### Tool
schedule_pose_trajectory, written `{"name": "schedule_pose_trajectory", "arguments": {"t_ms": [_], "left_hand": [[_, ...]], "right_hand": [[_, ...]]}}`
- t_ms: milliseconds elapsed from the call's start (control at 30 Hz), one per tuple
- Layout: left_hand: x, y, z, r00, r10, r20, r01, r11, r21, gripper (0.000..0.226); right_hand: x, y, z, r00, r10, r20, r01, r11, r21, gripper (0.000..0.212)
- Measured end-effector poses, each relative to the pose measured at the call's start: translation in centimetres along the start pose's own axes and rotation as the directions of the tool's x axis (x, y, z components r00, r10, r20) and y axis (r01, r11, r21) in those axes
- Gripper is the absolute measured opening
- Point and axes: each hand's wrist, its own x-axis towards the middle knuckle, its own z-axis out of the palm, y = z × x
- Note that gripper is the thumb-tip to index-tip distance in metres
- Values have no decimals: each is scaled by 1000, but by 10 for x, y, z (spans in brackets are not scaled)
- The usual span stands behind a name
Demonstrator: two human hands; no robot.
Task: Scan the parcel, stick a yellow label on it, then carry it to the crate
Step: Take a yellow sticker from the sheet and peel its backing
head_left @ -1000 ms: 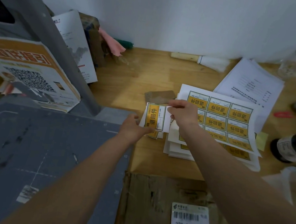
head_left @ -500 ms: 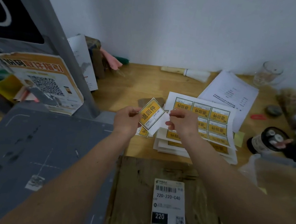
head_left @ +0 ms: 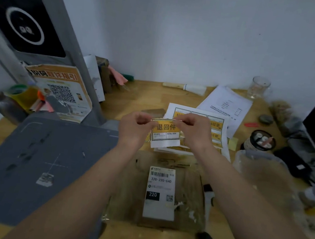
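Yellow and white, the single label [head_left: 165, 133] hangs in the air between both hands, above the far edge of the parcel [head_left: 160, 192] and in front of the sheet of labels [head_left: 217, 125] it seems to belong to. It is thin sticker paper, light and floppy, likely to curl or stick to itself once its backing comes away, so the top corners look like the sensible places to grip while peeling. The left hand [head_left: 136, 125] pinches the label's upper left corner with fingers drawn narrow, and the right hand [head_left: 194, 131] pinches the upper right edge the same way; whether the backing is already separating cannot be told through the blur. The parcel, a flat brown carton with a white shipping slip [head_left: 160, 193] on top, lies on the wooden counter [head_left: 146, 89] close to the person, below both forearms. It looks stiff and light enough to lift by its side edges, and the bare cardboard beside the slip appears the natural spot for the sticker. A grey mat [head_left: 26, 162] sits just left of the parcel, loose papers [head_left: 227, 103] and a glass [head_left: 258, 88] lie further back
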Motion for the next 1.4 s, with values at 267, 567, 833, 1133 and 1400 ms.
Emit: {"name": "schedule_pose_trajectory", "arguments": {"t_ms": [267,567,833,1133,1400], "left_hand": [[-67,12,10,998,57,-34,-61,988,-142,6],[-124,22,2,975,168,145,-128,959,-251,30],[-139,25,-13,956,235,176,-189,951,-243,25],[-131,26,-31,960,185,211,-118,949,-293,23],[-124,33,-38,949,201,244,-111,934,-339,21]], "right_hand": [[-55,-8,-24,980,-100,-170,97,995,-28,19],[-103,-22,-41,975,-178,135,148,968,205,20],[-122,-29,-43,974,-202,102,164,940,301,12],[-125,-40,-39,968,-210,138,135,897,422,7],[-118,-44,-33,963,-222,150,148,907,393,4]]}}
